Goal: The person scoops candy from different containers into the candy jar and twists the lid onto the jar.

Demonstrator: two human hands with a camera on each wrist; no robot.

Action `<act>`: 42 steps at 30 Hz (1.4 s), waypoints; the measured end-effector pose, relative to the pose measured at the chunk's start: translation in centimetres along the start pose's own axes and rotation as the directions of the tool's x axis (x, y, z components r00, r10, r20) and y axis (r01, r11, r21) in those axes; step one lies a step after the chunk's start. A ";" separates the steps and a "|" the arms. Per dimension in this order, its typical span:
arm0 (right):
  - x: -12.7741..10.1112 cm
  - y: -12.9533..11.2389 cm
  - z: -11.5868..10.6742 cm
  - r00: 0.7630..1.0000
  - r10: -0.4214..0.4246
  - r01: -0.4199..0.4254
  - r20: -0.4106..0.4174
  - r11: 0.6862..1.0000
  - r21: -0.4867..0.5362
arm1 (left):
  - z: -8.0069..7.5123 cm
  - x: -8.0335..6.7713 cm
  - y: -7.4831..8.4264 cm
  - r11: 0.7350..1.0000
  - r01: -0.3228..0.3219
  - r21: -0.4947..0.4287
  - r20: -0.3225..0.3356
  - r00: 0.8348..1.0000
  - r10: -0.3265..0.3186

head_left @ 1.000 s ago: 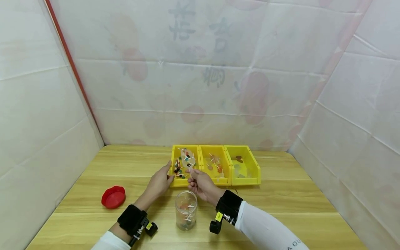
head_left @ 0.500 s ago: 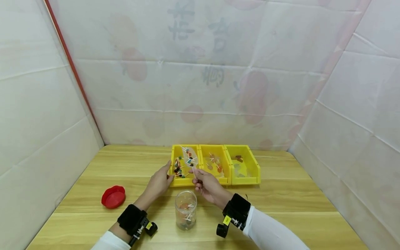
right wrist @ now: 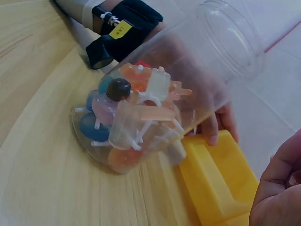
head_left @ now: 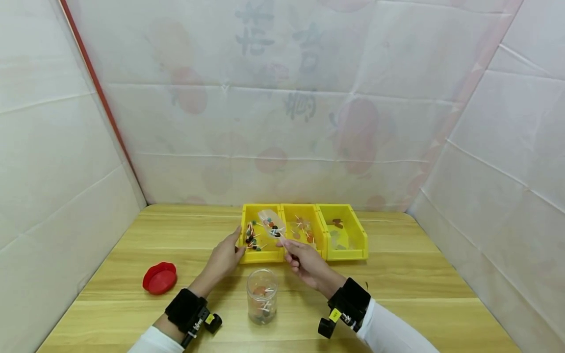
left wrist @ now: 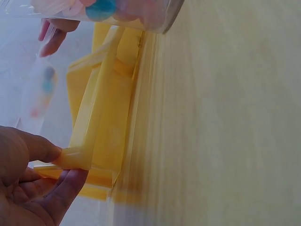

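right hand [head_left: 304, 262] pinched a clear scoop [head_left: 271, 223], oval, loaded with small coloured lollipops, raised over the left bin [head_left: 260, 234]. left hand [head_left: 225, 257] gripped that bin's near left corner, thumb and fingers curled on the rim. open jar [head_left: 262, 296] of lollipops stood just before the hands.

backdrop sheet [head_left: 282, 98]: faint dark Chinese characters, too washed out to read | yellow tag on right wristband [head_left: 335, 315]: print illegible
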State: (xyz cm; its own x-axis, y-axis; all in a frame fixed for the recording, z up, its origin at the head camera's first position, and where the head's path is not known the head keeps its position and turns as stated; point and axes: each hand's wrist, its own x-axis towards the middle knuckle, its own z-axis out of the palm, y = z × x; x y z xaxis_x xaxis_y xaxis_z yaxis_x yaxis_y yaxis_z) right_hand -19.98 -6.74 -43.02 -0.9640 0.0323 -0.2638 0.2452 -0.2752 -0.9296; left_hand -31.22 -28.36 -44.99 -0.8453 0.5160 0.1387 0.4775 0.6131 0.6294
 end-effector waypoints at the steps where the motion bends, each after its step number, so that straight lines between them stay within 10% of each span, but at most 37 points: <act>1: -0.1 0.0 -0.2 1.000 0.001 -0.001 -0.005 1.000 0.005 | 0.0 0.0 0.0 1.000 0.000 -0.001 -0.002 1.000 0.000; 28: -2.1 0.2 -3.2 0.995 -0.094 0.096 0.035 0.995 -0.042 | -1.0 -0.2 -0.5 0.998 0.017 -0.059 -0.010 1.000 -0.017; 42: -3.8 -0.8 -4.7 0.988 -0.116 0.123 0.104 0.990 -0.069 | -2.8 -3.2 0.6 0.983 -0.098 -0.155 0.026 0.994 0.104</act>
State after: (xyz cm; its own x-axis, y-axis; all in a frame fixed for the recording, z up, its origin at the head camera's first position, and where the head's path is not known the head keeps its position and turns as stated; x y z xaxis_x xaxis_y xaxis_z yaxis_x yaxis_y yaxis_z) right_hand -16.07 -2.13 -42.52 -0.9914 -0.0362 -0.1261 0.1308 -0.2017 -0.9707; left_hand -28.88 -31.31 -42.94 -0.7846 0.5924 0.1829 0.5155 0.4592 0.7235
